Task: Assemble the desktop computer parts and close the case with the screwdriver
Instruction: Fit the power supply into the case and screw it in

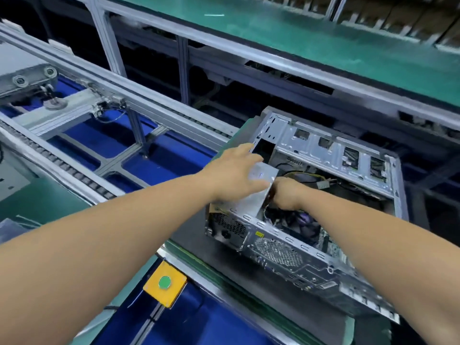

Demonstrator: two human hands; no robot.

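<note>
The green tabletop (209, 265) carries a dark mat, and on that mat, near the tabletop's far left corner, lies the computer case (311, 220) on its side with its open face up. No side panel covers it, and neither a panel nor a screwdriver shows anywhere in view, so closing the case looks like a step well ahead. Judging from the open cavity, the task is at the fitting stage: a board and a bundle of dark cables sit low inside, and loose yellow and black wires (306, 176) trail across the middle, apparently not yet plugged in.

In the case's left end sits the power supply (256, 192), a grey metal box, tilted and not squarely seated (its upper edge stands proud of the case rim). The left hand (234, 173) lies over its top with fingers spread and fairly straight, pressing or steadying rather than gripping. The right hand (286, 194) reaches down beside the box, fingers curled; whether it holds the box's side or a cable I cannot tell, since the fingertips are hidden.

Room is tight inside: the case walls and drive bracket hem the box on three sides, and their sheet-metal edges look sharp. Outside, the left tabletop edge drops to a roller conveyor, and a yellow button box (164, 283) sits just off the near edge.
</note>
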